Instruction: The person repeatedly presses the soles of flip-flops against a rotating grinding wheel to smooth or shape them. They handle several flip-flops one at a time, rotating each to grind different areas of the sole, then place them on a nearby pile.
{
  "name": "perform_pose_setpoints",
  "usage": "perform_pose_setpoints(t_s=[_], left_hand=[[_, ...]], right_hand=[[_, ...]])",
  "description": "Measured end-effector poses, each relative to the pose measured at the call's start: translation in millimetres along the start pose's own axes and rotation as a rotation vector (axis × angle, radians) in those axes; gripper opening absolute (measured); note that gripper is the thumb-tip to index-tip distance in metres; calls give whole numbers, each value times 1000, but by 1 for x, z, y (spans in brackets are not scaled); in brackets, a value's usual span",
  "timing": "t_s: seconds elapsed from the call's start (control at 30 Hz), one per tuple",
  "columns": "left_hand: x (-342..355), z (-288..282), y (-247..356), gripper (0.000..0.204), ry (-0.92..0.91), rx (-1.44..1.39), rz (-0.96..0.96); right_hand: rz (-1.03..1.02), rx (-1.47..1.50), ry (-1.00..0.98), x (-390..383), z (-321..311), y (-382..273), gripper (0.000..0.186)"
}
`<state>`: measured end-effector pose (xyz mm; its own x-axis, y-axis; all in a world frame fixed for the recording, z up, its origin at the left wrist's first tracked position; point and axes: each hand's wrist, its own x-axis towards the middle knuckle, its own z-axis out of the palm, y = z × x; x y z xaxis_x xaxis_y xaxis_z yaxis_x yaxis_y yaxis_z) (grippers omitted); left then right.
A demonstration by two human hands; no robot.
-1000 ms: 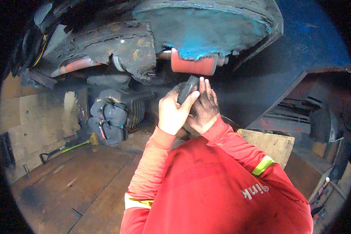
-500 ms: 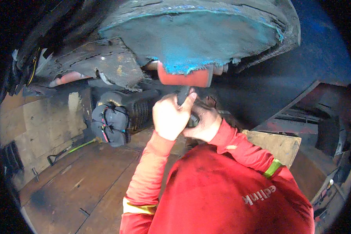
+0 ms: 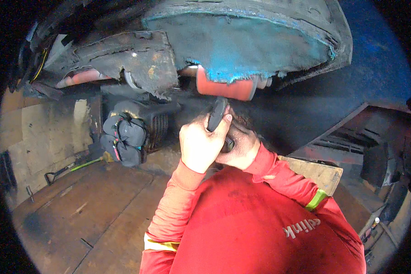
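Note:
My left hand (image 3: 200,147) and my right hand (image 3: 240,145) are clasped together around the dark handle (image 3: 217,114) of a roller tool. The handle rises to a red cylindrical roller (image 3: 226,86). The roller sits against the lower edge of a big dark curved panel (image 3: 246,41) whose underside is coated in blue. Both red sleeves with yellow reflective bands come up from the lower edge. The fingers of my right hand are mostly hidden behind my left hand.
A dark ribbed machine part with padded black blocks (image 3: 125,137) hangs at the left. On the wooden floor (image 3: 77,214) lies a tool with a green shaft (image 3: 75,166). A wooden block (image 3: 317,172) and a dark metal frame (image 3: 351,137) stand at the right.
My hands have moved up with the handle, closer to the panel. The roller now sits against the blue-coated edge, and the view has shifted nearer to it.

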<state>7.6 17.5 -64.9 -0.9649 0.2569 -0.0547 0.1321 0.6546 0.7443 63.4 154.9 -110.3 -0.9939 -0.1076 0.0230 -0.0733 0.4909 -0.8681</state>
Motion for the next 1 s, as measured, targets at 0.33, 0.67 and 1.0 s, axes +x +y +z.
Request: perform_pose_setpoints(t_s=[0.33,0.67,1.0], left_hand=[[39,29,-9,38,-45,56,-154],[-1,14,-25,40,-27,-500,-60],[12,1,-2,39,50,125,-6]], right_hand=[[312,229,-218,31,-27,5,72],[-89,-595,209,-4,34,9,76],[-86,-239,209,5,41,2,61]])
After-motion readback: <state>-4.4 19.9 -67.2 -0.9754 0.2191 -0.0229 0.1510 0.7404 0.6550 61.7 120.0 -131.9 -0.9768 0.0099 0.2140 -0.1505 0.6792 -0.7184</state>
